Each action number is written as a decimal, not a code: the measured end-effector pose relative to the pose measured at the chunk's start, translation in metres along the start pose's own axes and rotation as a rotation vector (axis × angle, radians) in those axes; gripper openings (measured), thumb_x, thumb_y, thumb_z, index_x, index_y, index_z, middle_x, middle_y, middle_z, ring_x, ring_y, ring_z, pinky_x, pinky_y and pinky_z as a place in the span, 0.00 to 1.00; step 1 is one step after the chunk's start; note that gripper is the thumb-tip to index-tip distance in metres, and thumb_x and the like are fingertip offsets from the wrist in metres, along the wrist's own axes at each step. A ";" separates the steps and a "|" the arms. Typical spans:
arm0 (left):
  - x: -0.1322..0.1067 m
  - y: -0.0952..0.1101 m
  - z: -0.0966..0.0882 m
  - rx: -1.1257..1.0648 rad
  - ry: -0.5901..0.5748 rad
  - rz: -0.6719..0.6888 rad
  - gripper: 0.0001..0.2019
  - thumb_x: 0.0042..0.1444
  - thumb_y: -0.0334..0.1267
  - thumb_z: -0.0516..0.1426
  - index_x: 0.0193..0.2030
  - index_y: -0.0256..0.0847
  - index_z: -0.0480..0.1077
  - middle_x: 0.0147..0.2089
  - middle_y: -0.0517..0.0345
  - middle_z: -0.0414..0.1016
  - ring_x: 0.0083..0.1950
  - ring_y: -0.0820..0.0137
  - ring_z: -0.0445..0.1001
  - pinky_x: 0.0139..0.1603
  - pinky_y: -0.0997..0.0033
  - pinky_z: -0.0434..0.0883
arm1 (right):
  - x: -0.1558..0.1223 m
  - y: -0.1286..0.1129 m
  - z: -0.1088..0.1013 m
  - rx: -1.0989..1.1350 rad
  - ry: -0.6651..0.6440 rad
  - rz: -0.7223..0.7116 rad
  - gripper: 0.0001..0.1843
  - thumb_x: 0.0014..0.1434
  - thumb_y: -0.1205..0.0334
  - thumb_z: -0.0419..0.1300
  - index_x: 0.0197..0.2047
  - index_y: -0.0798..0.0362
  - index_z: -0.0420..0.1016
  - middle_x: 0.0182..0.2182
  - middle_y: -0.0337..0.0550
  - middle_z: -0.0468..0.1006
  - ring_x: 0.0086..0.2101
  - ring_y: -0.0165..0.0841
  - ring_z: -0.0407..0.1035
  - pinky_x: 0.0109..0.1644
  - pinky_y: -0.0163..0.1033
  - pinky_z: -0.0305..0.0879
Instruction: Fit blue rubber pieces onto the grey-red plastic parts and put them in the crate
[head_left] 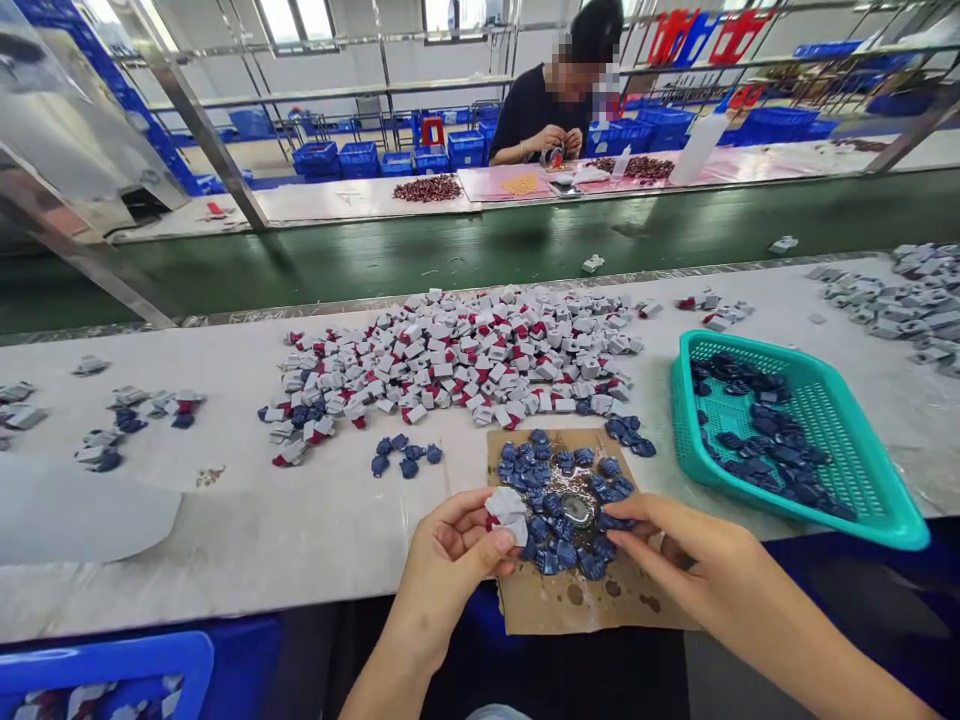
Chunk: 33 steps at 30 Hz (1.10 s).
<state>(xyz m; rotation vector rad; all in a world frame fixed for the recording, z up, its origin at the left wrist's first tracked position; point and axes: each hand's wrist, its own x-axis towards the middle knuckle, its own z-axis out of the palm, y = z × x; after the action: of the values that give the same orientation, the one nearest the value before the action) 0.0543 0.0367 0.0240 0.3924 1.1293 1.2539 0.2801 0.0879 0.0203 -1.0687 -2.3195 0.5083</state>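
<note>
My left hand (456,552) is closed, pinching a small light-grey and dark-red plastic piece (510,512) between thumb and fingers. Over the right side of a cardboard sheet (540,606), my right hand (694,555) has its thumb and index finger closed on a small dark-blue plastic piece (611,521). Several more dark-blue pieces (556,555) lie on the cardboard around a wet, shiny round patch (577,511). Behind them spreads a big heap of grey and dark-red pieces (465,355). A few loose blue pieces (409,458) rest to the left of the cardboard.
A teal basket (881,470) with blue pieces stands at the right. Grey pieces (900,300) pile up behind it. A blue bin (199,660) is at lower left. Beyond the green conveyor belt (375,245), a person (536,110) handles small parts by a white bottle (699,148).
</note>
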 end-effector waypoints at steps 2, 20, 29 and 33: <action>-0.003 -0.006 -0.005 -0.011 0.035 0.009 0.22 0.37 0.41 0.73 0.40 0.35 0.77 0.33 0.53 0.81 0.29 0.75 0.75 0.27 0.82 0.72 | 0.003 0.003 0.010 -0.072 -0.005 -0.101 0.06 0.69 0.64 0.50 0.43 0.51 0.68 0.34 0.41 0.75 0.29 0.29 0.72 0.28 0.30 0.68; -0.008 -0.006 -0.015 -0.172 0.001 0.034 0.18 0.39 0.35 0.72 0.36 0.37 0.74 0.34 0.57 0.79 0.33 0.73 0.78 0.29 0.81 0.75 | 0.021 -0.011 -0.001 0.002 0.000 -0.050 0.07 0.66 0.59 0.54 0.46 0.48 0.69 0.34 0.41 0.75 0.25 0.29 0.69 0.21 0.29 0.65; -0.013 -0.008 -0.010 -0.244 -0.139 0.048 0.13 0.45 0.31 0.70 0.35 0.37 0.72 0.34 0.60 0.79 0.32 0.76 0.77 0.30 0.82 0.76 | 0.027 -0.064 0.019 0.316 0.174 0.064 0.06 0.63 0.59 0.61 0.43 0.46 0.68 0.34 0.37 0.73 0.28 0.27 0.71 0.26 0.24 0.69; -0.017 -0.008 -0.007 -0.293 -0.167 0.060 0.13 0.46 0.30 0.69 0.35 0.37 0.71 0.34 0.61 0.79 0.31 0.77 0.77 0.30 0.83 0.76 | 0.027 -0.067 0.024 0.290 0.182 0.033 0.05 0.64 0.62 0.60 0.42 0.47 0.67 0.34 0.36 0.73 0.29 0.26 0.71 0.26 0.23 0.67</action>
<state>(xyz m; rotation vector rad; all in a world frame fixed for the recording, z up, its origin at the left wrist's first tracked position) 0.0550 0.0164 0.0228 0.3045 0.7834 1.3890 0.2122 0.0646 0.0458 -0.9706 -2.0008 0.7045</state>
